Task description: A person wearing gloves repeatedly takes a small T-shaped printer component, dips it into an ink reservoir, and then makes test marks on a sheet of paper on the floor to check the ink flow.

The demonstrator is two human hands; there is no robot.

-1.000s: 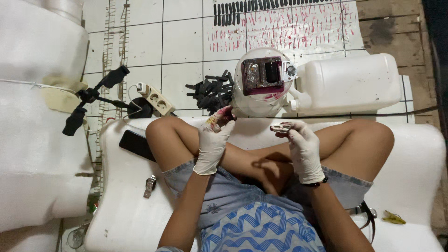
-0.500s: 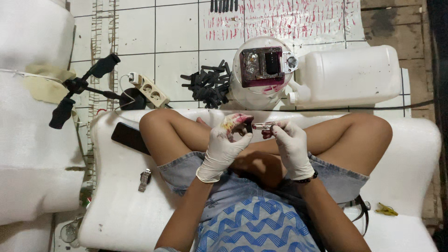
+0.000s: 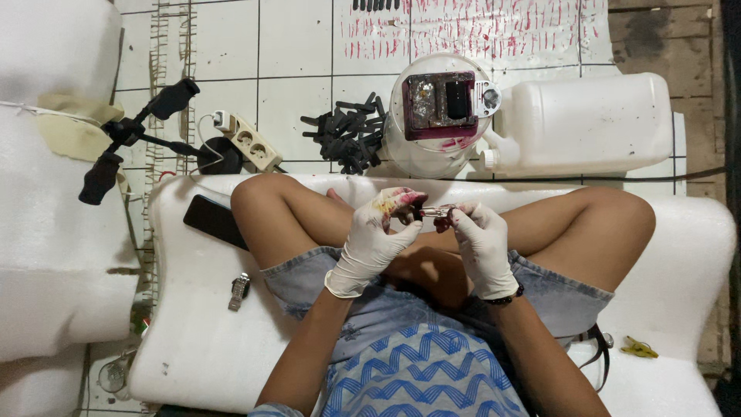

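Note:
I sit cross-legged on a white foam pad [image 3: 193, 340], both hands in white gloves stained with red ink. My left hand [image 3: 378, 232] pinches a small dark piece [image 3: 417, 208] at its fingertips. My right hand [image 3: 480, 239] holds a small syringe-like tool [image 3: 438, 214] whose tip meets that piece. The two hands touch just above my crossed legs. Ahead on the tiled floor stands a round white container [image 3: 432, 147] with a dark red-stained block on top.
A pile of small black parts [image 3: 347, 135] lies left of the container and a large white jerrycan [image 3: 587, 123] right of it. A power strip [image 3: 247, 140], a black tripod [image 3: 131, 139], a black phone [image 3: 216, 222] and a wristwatch [image 3: 238, 291] are at the left.
My hands have come together: the left moved right and down from the pile, and the right brought the tool's tip up to the small piece. The view shifted slightly.

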